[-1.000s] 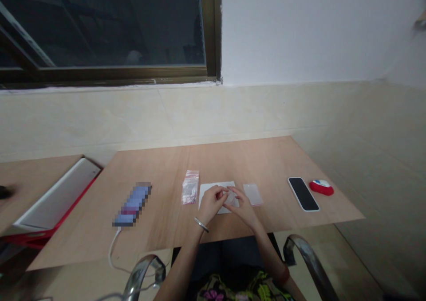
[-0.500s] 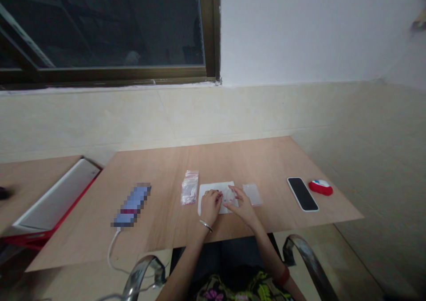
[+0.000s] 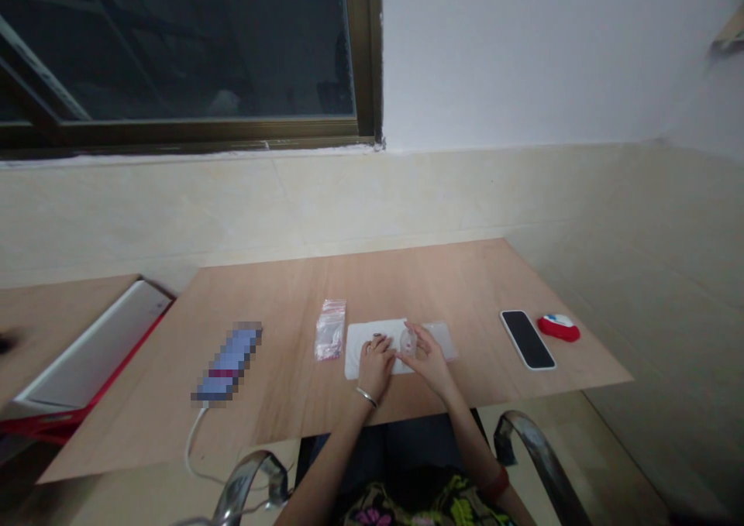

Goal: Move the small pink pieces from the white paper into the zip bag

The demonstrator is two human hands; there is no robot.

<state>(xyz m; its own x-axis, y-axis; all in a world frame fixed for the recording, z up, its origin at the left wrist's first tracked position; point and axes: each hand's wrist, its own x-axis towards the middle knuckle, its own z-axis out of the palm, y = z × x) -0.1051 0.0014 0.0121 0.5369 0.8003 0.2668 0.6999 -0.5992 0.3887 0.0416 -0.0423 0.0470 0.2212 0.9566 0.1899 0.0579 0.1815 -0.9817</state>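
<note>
- Left hand [image 3: 377,363]: over the white sheet [image 3: 356,359], palm down, fingers pointing forward and a bit bent; cannot tell if it grips anything or just rests there.
- Small dark thing [image 3: 377,335] right at the left fingertips, over the sheet; too small to identify, contact unclear.
- Right hand [image 3: 428,358]: thumb and fingers curved around a clear round piece [image 3: 408,343], looks like a loose grasp by the edges; exact finger contact too small to make out.
- Key relation: clear piece sits between the two hands, on the inner side of the right hand, over the sheet's right part. Right hand clearly nearer; from the left hand it lies to the right and slightly forward.
- Long axis: outline roundish, so no definite one; tilt can't be told.
- Left thumb side and right thumb close together, touching or not unclear.
- Single clear bag [image 3: 445,340] flat on the bench [image 3: 279,402], just right of the sheet, partly behind the right hand.
- Stack of clear bags [image 3: 330,332] just left of the sheet, overlapped lengthwise away from the person.
- Farther right: white-edged phone [image 3: 528,340], red-and-white object [image 3: 559,328] beside it.
- Well left: pixelated phone [image 3: 228,362], white cable [image 3: 189,445] at its near end.
</note>
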